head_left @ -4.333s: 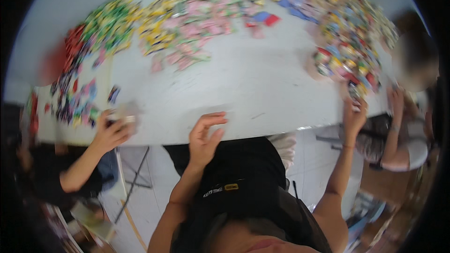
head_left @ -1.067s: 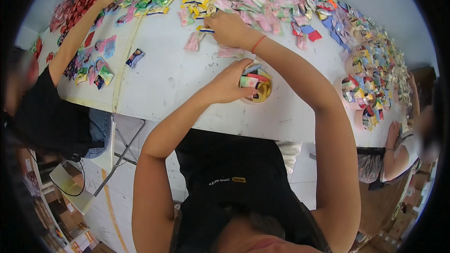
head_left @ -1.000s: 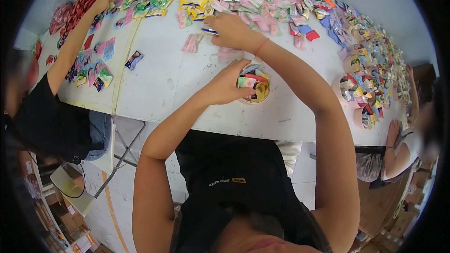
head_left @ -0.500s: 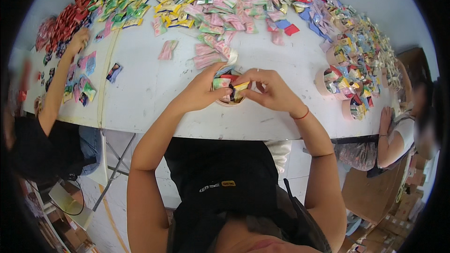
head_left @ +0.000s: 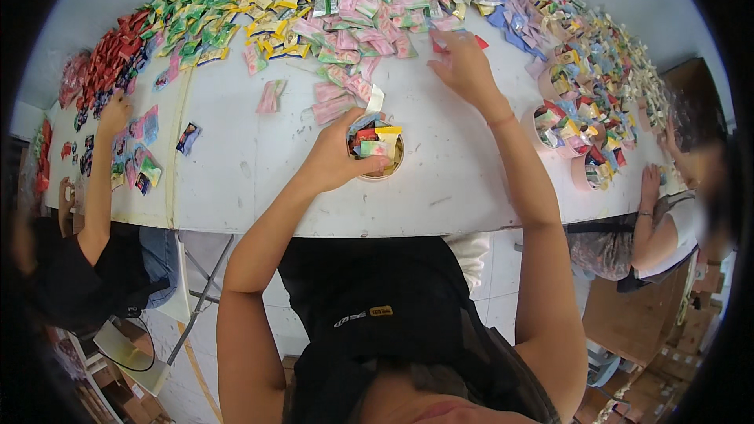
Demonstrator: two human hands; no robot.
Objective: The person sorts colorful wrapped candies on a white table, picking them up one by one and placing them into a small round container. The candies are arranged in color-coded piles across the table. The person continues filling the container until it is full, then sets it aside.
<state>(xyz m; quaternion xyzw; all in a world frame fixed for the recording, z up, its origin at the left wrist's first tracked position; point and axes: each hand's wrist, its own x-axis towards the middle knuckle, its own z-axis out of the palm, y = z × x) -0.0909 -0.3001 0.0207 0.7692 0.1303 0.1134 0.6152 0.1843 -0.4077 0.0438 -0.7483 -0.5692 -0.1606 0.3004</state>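
Observation:
A small round tub stands on the white table in front of me, filled with wrapped sweets in red, yellow, green and dark wrappers. My left hand is wrapped round the tub's left side, its thumb over a green-and-pink packet. A white-and-blue packet sticks up at the tub's far rim. Farther off to the right, my right hand reaches out over the table, thumb and fingers apart. Its fingertips are beside a red packet at the edge of the pink heap, and partly cover what lies under them.
Heaps of pink packets, yellow packets, green packets and red packets line the far side. Filled tubs stand at the right among mixed packets. Co-workers' arms are at left and right.
My right hand has left the tub and moved away and to the right, toward the red packet by the pink heap. My left hand stays at the tub.

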